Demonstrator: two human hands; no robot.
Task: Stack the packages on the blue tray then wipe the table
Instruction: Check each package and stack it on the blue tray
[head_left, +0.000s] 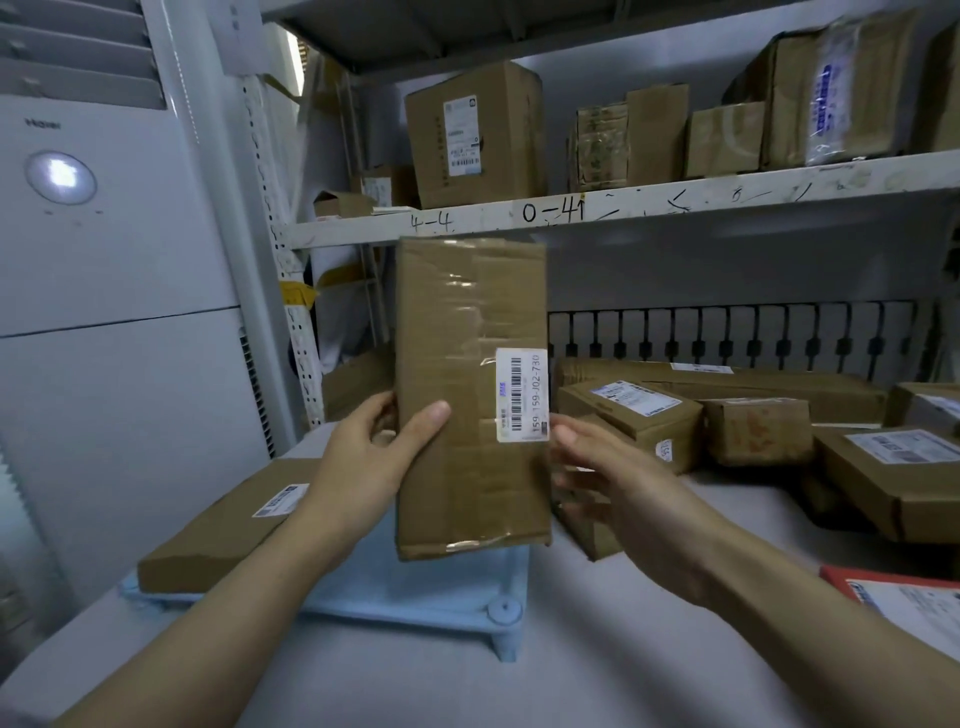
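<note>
The person holds a long, taped cardboard package (470, 395) upright in the air above the blue tray (415, 587), its barcode label (522, 395) turned toward the camera — a pose that suggests the label is being read, or the box turned, before it is laid down. The left hand (363, 457) is the grip that carries the weight: its thumb lies across the front face and its fingers wrap the left edge, clamped on the package. The right hand (618, 493) sits at the right edge with fingers spread and fairly straight, steadying rather than closing round the box; whether the fingertips actually touch the cardboard cannot be told. The blue tray rests on the grey-covered bench (597, 649) directly under the held package, and one flat package (228, 525) already lies on the tray's left side, so the free right side seems the likely landing place. The other packages (727, 415) wait in a loose heap at the back right of the bench, near the tray — within easy reach for the next pick. Stacking looks barely begun, and the wiping not yet.
</note>
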